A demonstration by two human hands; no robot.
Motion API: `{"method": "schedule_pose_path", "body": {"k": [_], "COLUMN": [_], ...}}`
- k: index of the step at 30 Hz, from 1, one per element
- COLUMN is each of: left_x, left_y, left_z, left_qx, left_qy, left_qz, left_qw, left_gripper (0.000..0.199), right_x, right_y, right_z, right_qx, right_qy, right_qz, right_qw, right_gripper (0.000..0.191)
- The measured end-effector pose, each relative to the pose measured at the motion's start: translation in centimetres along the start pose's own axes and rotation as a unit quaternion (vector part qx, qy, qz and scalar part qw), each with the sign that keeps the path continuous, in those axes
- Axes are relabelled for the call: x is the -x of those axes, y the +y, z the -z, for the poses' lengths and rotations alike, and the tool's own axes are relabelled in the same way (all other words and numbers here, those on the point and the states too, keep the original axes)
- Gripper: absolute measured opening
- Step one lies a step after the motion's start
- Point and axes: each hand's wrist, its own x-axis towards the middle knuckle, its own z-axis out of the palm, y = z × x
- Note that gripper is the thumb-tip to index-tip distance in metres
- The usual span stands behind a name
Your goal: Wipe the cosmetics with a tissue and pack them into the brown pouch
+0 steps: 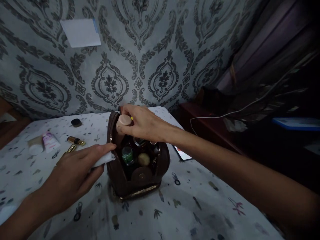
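Observation:
A brown zippered makeup bag (pixel 165 160) stands open on the table. My right hand (pixel 142 122) reaches over its far left side, fingers closed around a container with a round beige cap (pixel 124 120). Beside the bag's left edge, my left hand (pixel 71 168) is closed on a folded white cloth or tissue (pixel 103 159), its index fingertip close to the bag's rim. Inside the bag are a small green jar (pixel 127 155), a round item with a gold-coloured top (pixel 143 159) and other dark, partly hidden containers.
Left on the patterned tablecloth (pixel 195 203) lie a black round lid (pixel 76 122), a pink-and-white tube (pixel 50 141), a beige tube (pixel 35 145) and gold-capped small items (pixel 76 140). A phone-like screen (pixel 183 154) is behind the bag's right side. A white cable (pixel 225 115) crosses the right.

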Motion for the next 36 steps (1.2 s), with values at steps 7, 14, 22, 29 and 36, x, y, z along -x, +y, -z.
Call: {"method": "schedule_pose_path", "body": {"k": [7, 14, 22, 29, 36], "left_x": [0.1, -0.4, -0.5, -0.5, -1.2], "left_y": [0.3, 0.4, 0.8, 0.6, 1.1], "left_z": [-0.8, -0.5, -0.5, -0.8, -0.3], "left_qx": [0.034, 0.028, 0.024, 0.040, 0.027], "left_qy": [0.022, 0.015, 0.023, 0.016, 0.035], "left_qz": [0.011, -0.012, -0.007, -0.007, -0.030], "left_qw": [0.999, 0.999, 0.999, 0.999, 0.999], "left_gripper": [0.042, 0.043, 0.044, 0.046, 0.045], "right_x": [0.0, 0.1, -0.1, 0.5, 0.7], "right_y": [0.3, 0.2, -0.1, -0.8, -2.4], "right_z": [0.7, 1.0, 1.0, 1.4, 2.1], "right_qx": [0.042, 0.091, 0.038, 0.119, 0.263], "right_qy": [-0.054, -0.055, -0.038, -0.063, -0.100], "right_qz": [-0.019, -0.031, -0.040, -0.049, -0.067], "right_qw": [0.998, 0.994, 0.998, 0.990, 0.957], "right_gripper": [0.013, 0.017, 0.012, 0.013, 0.024]}}
